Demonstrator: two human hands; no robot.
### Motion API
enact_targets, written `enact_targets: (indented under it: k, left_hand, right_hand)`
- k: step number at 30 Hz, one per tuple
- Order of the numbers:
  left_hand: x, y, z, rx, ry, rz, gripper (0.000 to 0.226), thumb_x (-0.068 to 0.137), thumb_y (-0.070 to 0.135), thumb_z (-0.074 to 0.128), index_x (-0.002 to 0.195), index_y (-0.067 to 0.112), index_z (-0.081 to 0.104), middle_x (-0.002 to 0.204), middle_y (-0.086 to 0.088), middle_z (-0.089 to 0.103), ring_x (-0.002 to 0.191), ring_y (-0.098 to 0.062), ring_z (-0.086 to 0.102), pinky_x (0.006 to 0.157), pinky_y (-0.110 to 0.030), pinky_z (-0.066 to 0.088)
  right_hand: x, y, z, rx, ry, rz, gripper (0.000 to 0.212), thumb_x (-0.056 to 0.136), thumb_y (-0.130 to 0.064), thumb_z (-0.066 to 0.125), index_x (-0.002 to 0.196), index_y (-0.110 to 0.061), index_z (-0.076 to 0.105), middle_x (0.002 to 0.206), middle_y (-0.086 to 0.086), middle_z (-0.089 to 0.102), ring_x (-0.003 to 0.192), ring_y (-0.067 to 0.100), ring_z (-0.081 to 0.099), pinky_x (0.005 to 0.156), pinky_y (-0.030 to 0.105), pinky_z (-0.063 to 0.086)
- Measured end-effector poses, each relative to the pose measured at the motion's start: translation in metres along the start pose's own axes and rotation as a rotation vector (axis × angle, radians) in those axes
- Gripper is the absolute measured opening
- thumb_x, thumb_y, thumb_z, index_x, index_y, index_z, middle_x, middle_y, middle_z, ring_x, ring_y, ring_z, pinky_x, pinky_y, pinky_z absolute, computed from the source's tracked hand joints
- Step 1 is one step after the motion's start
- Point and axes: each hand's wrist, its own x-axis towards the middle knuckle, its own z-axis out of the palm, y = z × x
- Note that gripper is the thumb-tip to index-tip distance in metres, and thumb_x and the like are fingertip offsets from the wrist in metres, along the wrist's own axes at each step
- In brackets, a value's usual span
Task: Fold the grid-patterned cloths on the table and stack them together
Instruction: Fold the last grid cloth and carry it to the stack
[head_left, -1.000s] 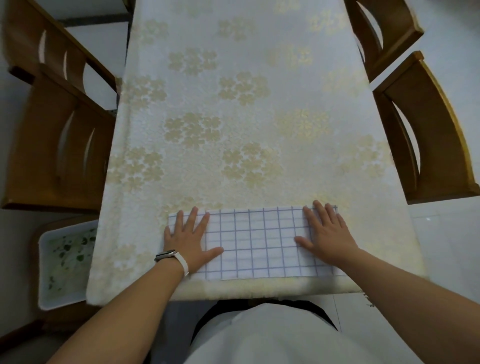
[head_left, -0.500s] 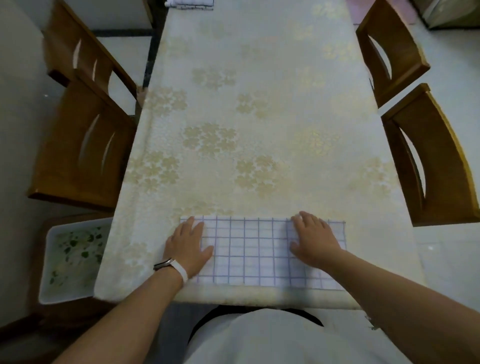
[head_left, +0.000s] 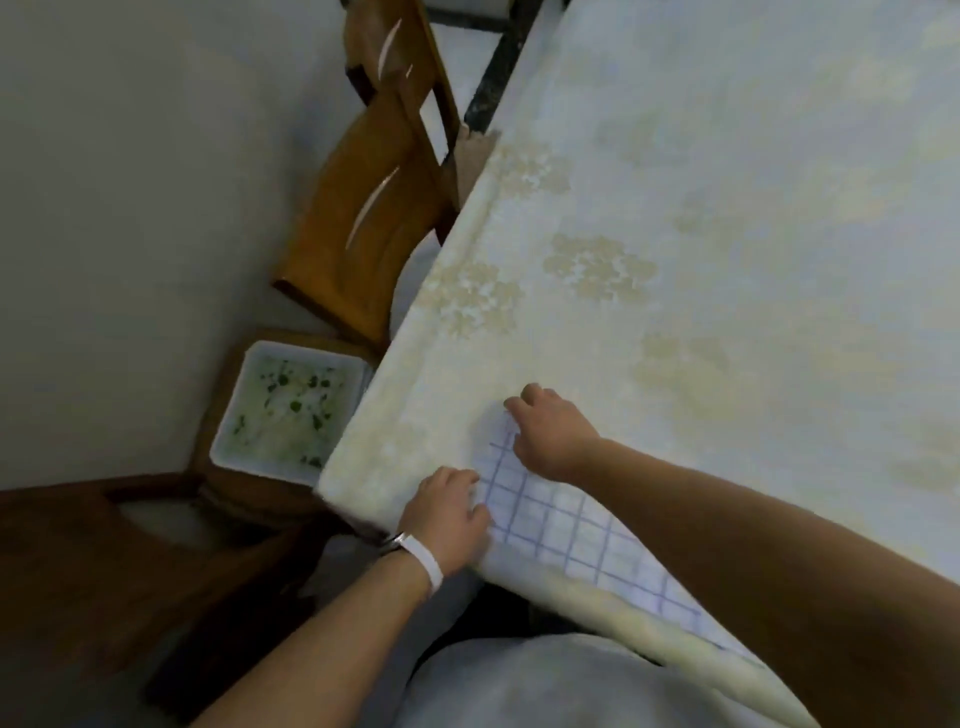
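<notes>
A white cloth with a blue grid (head_left: 566, 525) lies folded into a strip along the near edge of the table (head_left: 727, 234). My right hand (head_left: 550, 431) has reached across to the strip's far left corner, and its curled fingers pinch the cloth there. At the near left corner my left hand (head_left: 447, 512), with a white band on its wrist, also holds the edge in curled fingers. My right forearm hides the strip's right part. The picture is blurred by head motion.
A cream tablecloth with pale gold flowers covers the table. A wooden chair (head_left: 363, 208) stands at the table's left side. Below the table's left corner sits a white tray (head_left: 283, 410) with green bits. A dark wooden seat (head_left: 104, 545) is at bottom left.
My head has turned left. Both hands left their flat spread on the cloth. The right hand crossed to the left end, and both now curl on the left edge.
</notes>
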Motion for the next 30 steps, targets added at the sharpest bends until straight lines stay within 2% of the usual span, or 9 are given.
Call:
enact_targets:
  k: [7,14,16,17,19,21,24,27,30]
  left_hand:
    - [0.007,-0.014,0.009,0.001,0.01,0.038,0.035,0.085,0.033,0.057,0.117,0.021,0.06,0.118,-0.004,0.051,0.112,-0.026,0.046,0.092,-0.036,0.044]
    - [0.022,-0.01,0.004,-0.163,0.002,-0.012,0.062,0.086,0.038,0.059,0.141,0.021,0.034,0.133,-0.004,0.043,0.122,-0.026,0.043,0.1,-0.039,0.041]
    - [0.028,-0.005,0.001,-0.214,-0.02,-0.042,0.061,0.088,0.04,0.059,0.141,0.021,0.035,0.133,-0.003,0.043,0.121,-0.024,0.046,0.099,-0.038,0.042]
    - [0.032,-0.003,-0.001,-0.225,-0.034,-0.048,0.054,0.088,0.041,0.059,0.135,0.02,0.043,0.128,-0.003,0.047,0.117,-0.024,0.05,0.096,-0.037,0.044]
    - [0.037,0.0,-0.003,-0.223,-0.06,-0.033,0.028,0.088,0.041,0.057,0.106,0.019,0.058,0.105,-0.002,0.057,0.096,-0.024,0.058,0.081,-0.033,0.048]
    - [0.036,0.003,-0.006,-0.239,-0.076,0.0,0.025,0.089,0.037,0.055,0.078,0.015,0.051,0.077,-0.002,0.055,0.071,-0.022,0.055,0.062,-0.033,0.042]
    - [0.033,0.006,-0.009,-0.264,-0.056,0.054,0.027,0.088,0.033,0.052,0.072,0.011,0.048,0.068,-0.006,0.054,0.064,-0.026,0.053,0.058,-0.037,0.043]
    - [0.023,0.013,-0.014,-0.312,-0.019,0.094,0.024,0.089,0.031,0.052,0.071,0.015,0.052,0.066,-0.003,0.057,0.065,-0.025,0.056,0.056,-0.036,0.045]
    - [0.013,0.025,-0.019,-0.31,0.043,0.155,0.024,0.088,0.026,0.055,0.066,0.018,0.049,0.063,0.0,0.051,0.061,-0.021,0.05,0.056,-0.034,0.041]
  right_hand:
    - [0.036,-0.014,-0.001,-0.094,-0.04,0.007,0.025,0.084,-0.012,0.05,0.108,-0.008,0.055,0.114,0.015,0.047,0.105,0.035,0.047,0.079,0.037,0.04]
    - [0.032,-0.019,-0.012,0.059,-0.123,-0.002,0.004,0.085,-0.012,0.047,0.088,-0.015,0.047,0.096,0.01,0.051,0.085,0.029,0.049,0.069,0.032,0.034]
    - [0.028,-0.018,-0.021,0.119,-0.146,0.0,0.009,0.085,-0.011,0.048,0.088,-0.018,0.044,0.09,0.006,0.053,0.083,0.029,0.051,0.067,0.031,0.034]
    - [0.026,-0.016,-0.026,0.141,-0.138,-0.003,0.012,0.085,-0.01,0.048,0.092,-0.019,0.045,0.092,0.005,0.055,0.083,0.028,0.051,0.067,0.031,0.034]
    - [0.02,-0.013,-0.037,0.172,-0.104,0.001,0.026,0.086,-0.008,0.048,0.11,-0.018,0.05,0.102,0.005,0.058,0.087,0.023,0.049,0.072,0.028,0.034]
    - [0.015,-0.008,-0.047,0.174,-0.086,0.022,0.04,0.086,-0.007,0.048,0.125,-0.018,0.051,0.111,0.005,0.06,0.096,0.023,0.053,0.076,0.027,0.036]
    - [0.006,0.001,-0.056,0.088,-0.073,0.002,0.036,0.086,-0.009,0.05,0.118,-0.018,0.061,0.117,0.005,0.061,0.107,0.024,0.057,0.078,0.025,0.037]
    - [-0.01,0.008,-0.065,0.023,-0.054,-0.031,0.024,0.084,-0.011,0.053,0.103,-0.018,0.066,0.109,0.004,0.061,0.101,0.026,0.059,0.072,0.026,0.037]
    - [-0.028,0.014,-0.072,-0.051,-0.011,-0.073,0.021,0.084,-0.013,0.053,0.101,-0.018,0.064,0.107,0.004,0.061,0.098,0.027,0.059,0.069,0.027,0.036]
